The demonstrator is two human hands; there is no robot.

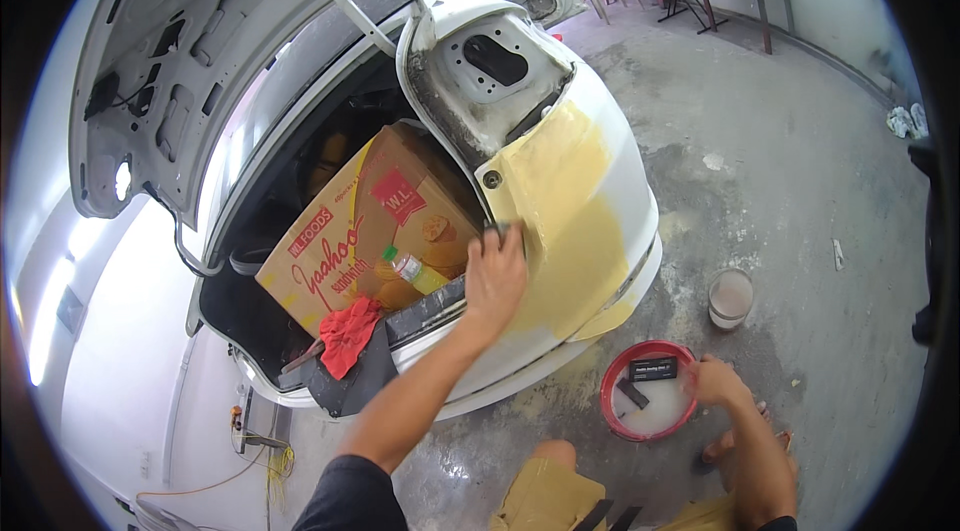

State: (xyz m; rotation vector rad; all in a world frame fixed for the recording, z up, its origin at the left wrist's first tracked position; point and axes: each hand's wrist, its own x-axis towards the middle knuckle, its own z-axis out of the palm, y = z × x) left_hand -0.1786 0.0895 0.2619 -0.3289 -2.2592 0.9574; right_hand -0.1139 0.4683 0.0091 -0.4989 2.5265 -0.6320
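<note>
"What's over on the left?"

"At ten o'clock, the raised white trunk lid (230,71). At nine, a cardboard box (345,216) sits tilted in the trunk. Toward eight, a red cloth (350,334) hangs at the trunk's edge, and a bottle (418,273) with a green cap leans before the box."

"And the left hand (495,279)?"

"Near the clock's centre, fingers together, clamped on a small dark piece (496,228), mostly hidden, at the inner edge of the rear panel (565,211). That panel, toward three, is white with a yellow patch."

"Further right?"

"Between four and five, a red basin (622,359) of cloudy liquid, with a black box (653,369) and a dark block (632,393) inside. The right hand (714,381) is at its rim, toward four, fingers curled; I can't tell whether they grip anything. Past three, a round tub (731,296) stands on the floor."
</note>
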